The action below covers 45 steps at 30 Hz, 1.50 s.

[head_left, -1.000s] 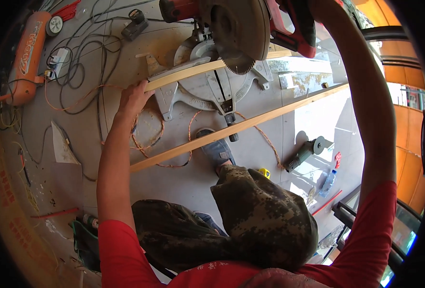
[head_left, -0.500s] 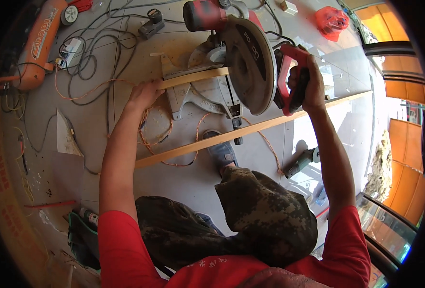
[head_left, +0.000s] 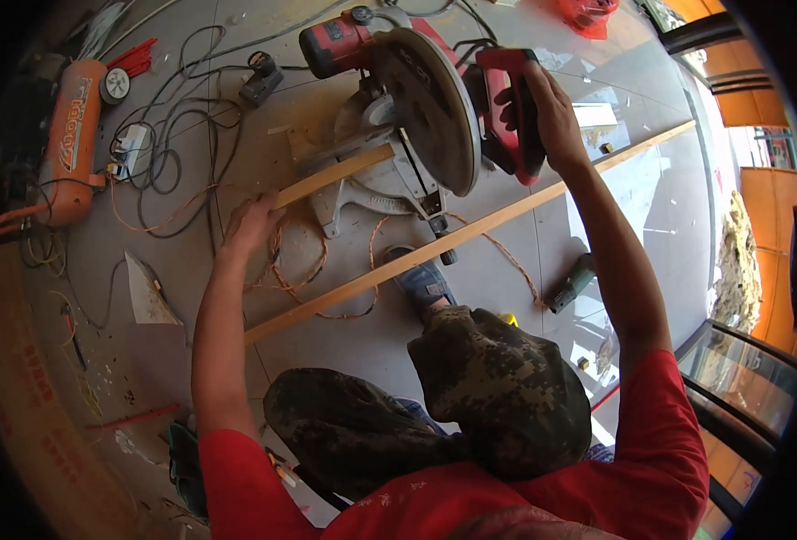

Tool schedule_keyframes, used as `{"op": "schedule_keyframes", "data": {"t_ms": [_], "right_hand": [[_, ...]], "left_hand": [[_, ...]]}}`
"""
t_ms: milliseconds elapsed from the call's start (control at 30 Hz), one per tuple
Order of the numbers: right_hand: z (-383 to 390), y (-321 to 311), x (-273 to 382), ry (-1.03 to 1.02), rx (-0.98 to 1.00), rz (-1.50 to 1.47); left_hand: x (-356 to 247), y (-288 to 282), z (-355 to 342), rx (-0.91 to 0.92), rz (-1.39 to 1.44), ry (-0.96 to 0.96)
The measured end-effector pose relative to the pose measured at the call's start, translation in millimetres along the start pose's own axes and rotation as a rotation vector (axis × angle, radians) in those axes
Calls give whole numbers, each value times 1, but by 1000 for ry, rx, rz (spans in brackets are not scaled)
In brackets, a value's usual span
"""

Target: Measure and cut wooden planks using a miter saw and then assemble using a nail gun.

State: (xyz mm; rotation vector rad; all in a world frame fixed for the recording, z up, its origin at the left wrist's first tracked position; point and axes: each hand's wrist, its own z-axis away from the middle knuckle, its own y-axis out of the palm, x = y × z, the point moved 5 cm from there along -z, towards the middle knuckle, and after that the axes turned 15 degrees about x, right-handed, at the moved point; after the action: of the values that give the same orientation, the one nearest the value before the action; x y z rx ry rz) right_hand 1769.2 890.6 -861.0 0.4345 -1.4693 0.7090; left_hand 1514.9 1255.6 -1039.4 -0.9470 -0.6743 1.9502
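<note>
My left hand (head_left: pixel 253 223) is closed round the near end of a short wooden strip (head_left: pixel 337 174). The strip lies over the base (head_left: pixel 362 200) of a mitre saw, its far end in plain sight just left of the round blade guard (head_left: pixel 424 108). Wrapped round the saw's red and black handle (head_left: pixel 514 112), my right hand (head_left: pixel 551 117) grips it from the right. A red motor housing (head_left: pixel 335 47) sits behind the guard. The guard hides most of the blade. A longer wooden strip (head_left: pixel 470 230) runs slantwise across the floor between the saw and my legs.
An orange air compressor (head_left: pixel 76 135) stands at the far left, with tangled cables (head_left: pixel 178 135) beside it. A black cordless tool battery or charger (head_left: pixel 260 81) is behind the saw. On the floor at right lies a green power tool (head_left: pixel 573 283). Orange cord (head_left: pixel 282 270) loops under the long strip.
My left hand has drawn the short strip toward the left, so its far end now shows clear of the guard. My right hand stays on the handle. The whole view has shifted somewhat.
</note>
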Motion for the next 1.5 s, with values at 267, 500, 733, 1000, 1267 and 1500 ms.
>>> {"op": "schedule_keyframes", "data": {"t_ms": [267, 500, 733, 1000, 1267, 1500], "right_hand": [[-71, -76, -10, -73, -204, -150], [-64, -77, -207, 474, 22, 1113], [-39, -101, -237, 445, 203, 1415], [244, -132, -265, 908, -274, 611], [241, 20, -246, 1026, -16, -113], [105, 41, -243, 202, 28, -1208]], "left_hand": [[34, 67, 137, -22, 2, 37], [55, 134, 188, 0, -36, 135], [65, 157, 183, 35, -206, 126], [43, 123, 198, -118, -158, 177], [-4, 68, 148, -132, -140, 246], [-106, 6, 87, -316, -158, 396]]}}
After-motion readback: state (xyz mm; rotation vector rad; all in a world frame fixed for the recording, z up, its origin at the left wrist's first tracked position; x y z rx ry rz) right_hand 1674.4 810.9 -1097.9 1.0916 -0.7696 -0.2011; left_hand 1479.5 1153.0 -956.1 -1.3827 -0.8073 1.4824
